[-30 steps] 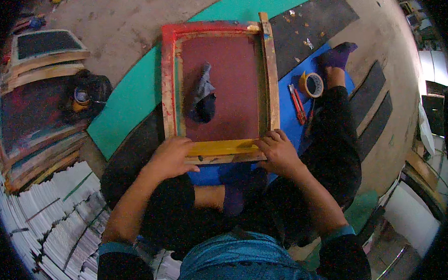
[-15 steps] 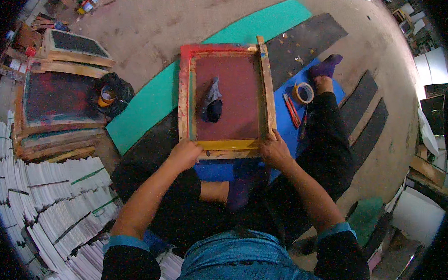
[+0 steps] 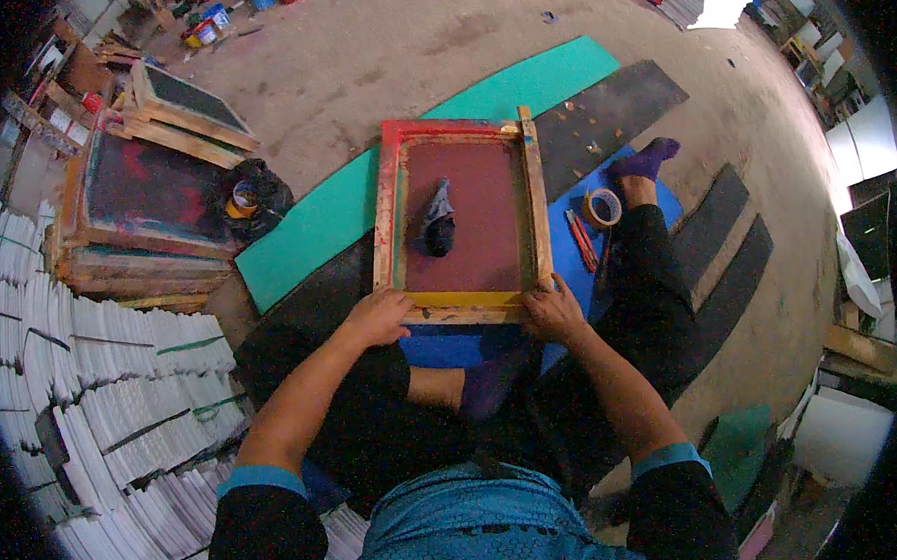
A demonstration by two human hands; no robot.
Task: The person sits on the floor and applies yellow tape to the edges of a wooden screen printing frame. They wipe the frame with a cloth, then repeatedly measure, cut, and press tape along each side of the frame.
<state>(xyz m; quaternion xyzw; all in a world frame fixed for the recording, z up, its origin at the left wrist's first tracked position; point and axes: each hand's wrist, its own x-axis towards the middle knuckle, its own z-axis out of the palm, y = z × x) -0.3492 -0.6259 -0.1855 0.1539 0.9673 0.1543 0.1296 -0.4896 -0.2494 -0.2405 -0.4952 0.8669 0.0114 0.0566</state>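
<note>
A wooden screen-printing frame (image 3: 380, 245) with a reddish-brown mesh (image 3: 483, 203) lies in front of me between my legs. Its far edge and part of its left side are stained red, and a yellow strip (image 3: 459, 300) runs along the near edge of the mesh. On the mesh rests a crumpled dark grey cloth (image 3: 439, 218). My left hand (image 3: 378, 316) is closed on the frame's near left corner. At the near right corner my right hand (image 3: 555, 310) grips the wood, fingers bent around it and partly hidden.
Right of the frame, a roll of tape (image 3: 602, 208) and a red cutter (image 3: 582, 242) lie on a blue sheet (image 3: 556, 230). A green mat strip (image 3: 311, 231) crosses beyond. More frames (image 3: 150, 198), a black bag (image 3: 265, 193) and paper stacks (image 3: 142, 368) stand left.
The view has tilted, so the floor and surrounding things sit lower in the picture. Both hands stay on the frame's near corners, and the cloth keeps its place on the mesh.
</note>
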